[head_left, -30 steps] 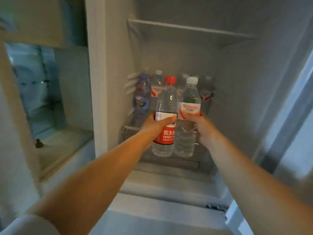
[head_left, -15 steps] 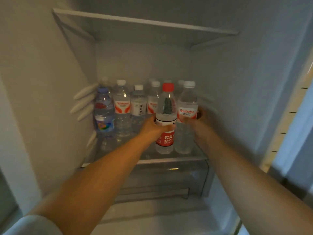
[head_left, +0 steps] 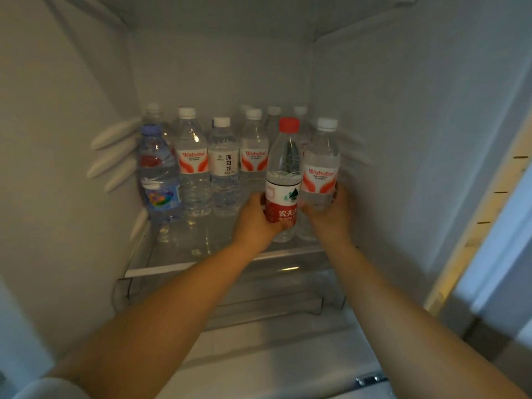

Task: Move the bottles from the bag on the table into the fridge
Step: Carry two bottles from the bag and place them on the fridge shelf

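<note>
Both arms reach into the open fridge. My left hand (head_left: 254,218) grips a red-capped water bottle (head_left: 283,180) with a red label, upright, at the front right of the glass shelf (head_left: 184,266). My right hand (head_left: 331,214) grips a white-capped water bottle (head_left: 321,165) with a red and white label, right beside the first. Their bases look level with the shelf; whether they rest on it I cannot tell. Several more water bottles stand behind and to the left, among them a blue-capped bottle (head_left: 157,174). The bag and table are out of view.
White fridge walls close in left and right, with shelf-support ribs (head_left: 115,152) on the left wall. A clear drawer (head_left: 230,295) sits under the glass shelf. The front left of the shelf holds no bottles. The door edge (head_left: 483,214) runs down the right.
Both hands have carried their bottles deeper into the fridge, from in front of the shelf to its front right part. The view has closed in on the fridge interior.
</note>
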